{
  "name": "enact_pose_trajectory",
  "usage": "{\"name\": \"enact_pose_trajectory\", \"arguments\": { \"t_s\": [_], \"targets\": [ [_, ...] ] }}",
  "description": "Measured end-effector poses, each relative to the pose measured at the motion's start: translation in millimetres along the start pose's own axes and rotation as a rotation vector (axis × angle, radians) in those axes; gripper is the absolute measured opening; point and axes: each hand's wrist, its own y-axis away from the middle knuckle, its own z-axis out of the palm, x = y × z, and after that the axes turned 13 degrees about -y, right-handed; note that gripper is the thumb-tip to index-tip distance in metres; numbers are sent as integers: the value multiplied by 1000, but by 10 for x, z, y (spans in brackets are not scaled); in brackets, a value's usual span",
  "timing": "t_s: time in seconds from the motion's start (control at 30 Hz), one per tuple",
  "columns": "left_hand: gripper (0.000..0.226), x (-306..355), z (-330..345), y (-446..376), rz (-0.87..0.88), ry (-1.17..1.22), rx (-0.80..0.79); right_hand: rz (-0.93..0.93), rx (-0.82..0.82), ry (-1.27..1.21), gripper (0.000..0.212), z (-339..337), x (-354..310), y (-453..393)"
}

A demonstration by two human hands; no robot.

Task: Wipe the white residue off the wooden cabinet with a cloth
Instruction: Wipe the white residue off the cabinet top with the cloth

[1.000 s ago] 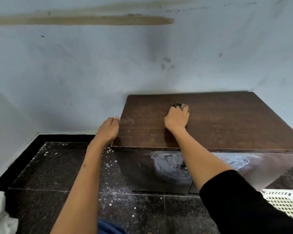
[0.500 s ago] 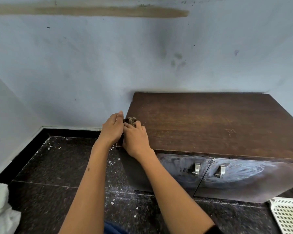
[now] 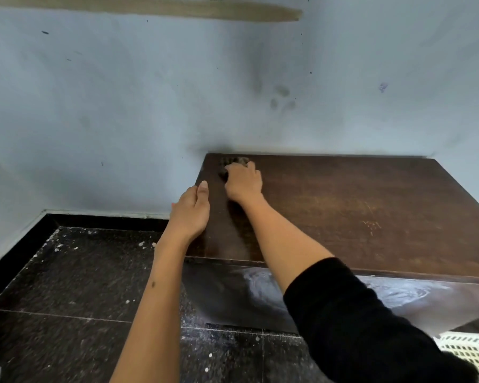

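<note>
A low dark wooden cabinet (image 3: pixel 357 205) stands against the pale wall. My right hand (image 3: pixel 244 182) grips a small dark cloth (image 3: pixel 234 161) and presses it on the cabinet top at its far left corner; most of the cloth is hidden under the fingers. My left hand (image 3: pixel 191 212) rests on the cabinet's left edge with its fingers straight. White residue (image 3: pixel 404 293) smears the cabinet's front panel, and faint pale scratches (image 3: pixel 371 226) mark the top toward the right.
The dark speckled tile floor (image 3: pixel 75 286) to the left carries scattered white flecks. A white perforated plastic basket (image 3: pixel 473 352) sits at the bottom right corner. The wall behind has grey smudges and a tan streak near the top.
My right hand slid the cloth from the near left edge of the top to the far left corner. My left hand stayed on the left edge. The view tilted down, hiding the drawer handles.
</note>
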Motion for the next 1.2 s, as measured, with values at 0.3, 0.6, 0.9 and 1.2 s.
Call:
{"name": "enact_pose_trajectory", "arguments": {
  "t_s": [0.3, 0.6, 0.9, 1.2],
  "targets": [
    [56, 102, 81, 34, 15, -197, -69, 362, 194, 75, 34, -733, 1054, -99],
    [56, 108, -130, 150, 22, -164, 8, 592, 327, 134, 32, -927, 1356, 452],
    [56, 30, -259, 351, 18, -160, 50, 91, 215, 70, 33, -20, -62, 1278],
    [50, 40, -78, 617, 75, -215, 43, -326, 12, -9, 37, 11, -55, 1766]
  ]
}}
